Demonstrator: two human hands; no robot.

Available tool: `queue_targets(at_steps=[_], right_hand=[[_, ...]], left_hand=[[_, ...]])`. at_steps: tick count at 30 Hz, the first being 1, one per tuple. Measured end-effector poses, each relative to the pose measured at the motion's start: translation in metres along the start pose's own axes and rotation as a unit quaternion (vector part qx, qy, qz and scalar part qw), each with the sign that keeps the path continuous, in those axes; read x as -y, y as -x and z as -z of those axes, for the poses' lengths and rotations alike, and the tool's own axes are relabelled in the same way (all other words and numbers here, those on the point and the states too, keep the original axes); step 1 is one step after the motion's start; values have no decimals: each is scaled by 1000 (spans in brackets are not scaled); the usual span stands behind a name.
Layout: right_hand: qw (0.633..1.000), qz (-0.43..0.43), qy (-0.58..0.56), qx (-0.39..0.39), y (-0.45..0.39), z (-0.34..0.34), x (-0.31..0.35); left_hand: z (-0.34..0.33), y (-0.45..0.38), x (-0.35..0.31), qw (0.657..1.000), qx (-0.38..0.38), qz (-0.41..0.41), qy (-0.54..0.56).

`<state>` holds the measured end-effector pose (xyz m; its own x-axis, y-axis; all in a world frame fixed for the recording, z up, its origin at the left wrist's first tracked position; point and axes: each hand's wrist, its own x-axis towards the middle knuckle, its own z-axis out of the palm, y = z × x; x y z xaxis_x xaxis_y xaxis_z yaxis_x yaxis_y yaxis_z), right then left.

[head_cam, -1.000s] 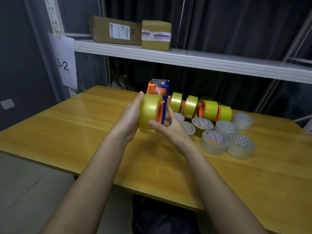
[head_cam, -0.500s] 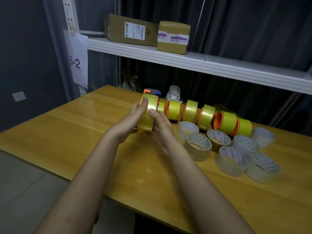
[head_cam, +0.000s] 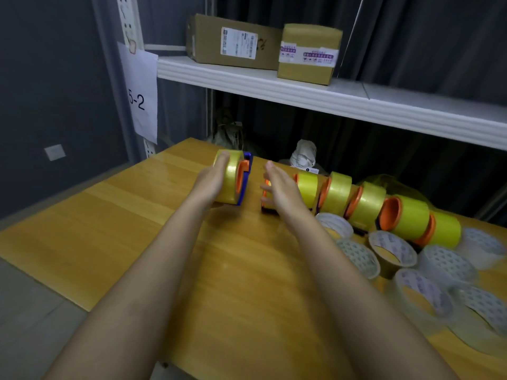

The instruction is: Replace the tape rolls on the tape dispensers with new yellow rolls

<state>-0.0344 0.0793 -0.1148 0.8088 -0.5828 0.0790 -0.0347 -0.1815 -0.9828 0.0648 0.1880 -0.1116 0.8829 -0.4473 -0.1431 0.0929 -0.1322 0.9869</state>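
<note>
My left hand (head_cam: 210, 181) grips a yellow tape roll (head_cam: 231, 175) mounted on a blue and orange dispenser (head_cam: 246, 179), low over the far left part of the wooden table (head_cam: 131, 215). My right hand (head_cam: 278, 186) is open with straight fingers, just right of that dispenser and apart from it. It partly hides the first unit in a row of several dispensers with yellow rolls (head_cam: 338, 193) that runs to the right.
Several clear and brownish tape rolls (head_cam: 389, 252) lie flat at the right, in front of the row. A white shelf (head_cam: 301, 89) above carries two cardboard boxes (head_cam: 233, 42). A paper sign "5-2" (head_cam: 142, 101) hangs on the left post. A crumpled white bag (head_cam: 303, 154) lies behind the table.
My right hand has let go of the dispenser and opened beside it. My left hand has carried the dispenser further away and to the left, down toward the table.
</note>
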Motion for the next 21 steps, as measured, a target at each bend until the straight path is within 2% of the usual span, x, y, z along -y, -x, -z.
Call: queue_targets(at_steps=[5, 8, 12, 15, 21], right_hand=[[993, 60, 94, -49, -18, 12, -8], [991, 59, 109, -54, -23, 21, -12], [989, 57, 125, -53, -24, 26, -15], [987, 63, 134, -61, -20, 30, -16], [980, 72, 159, -92, 3, 53, -15]], left_hand=[[-13, -21, 0, 992, 18, 9, -122], [-24, -33, 1, 983, 52, 28, -172], [-29, -46, 3, 967, 41, 28, -250], [-28, -56, 4, 951, -4, -10, -308], [-41, -50, 12, 920, -119, -176, -329]])
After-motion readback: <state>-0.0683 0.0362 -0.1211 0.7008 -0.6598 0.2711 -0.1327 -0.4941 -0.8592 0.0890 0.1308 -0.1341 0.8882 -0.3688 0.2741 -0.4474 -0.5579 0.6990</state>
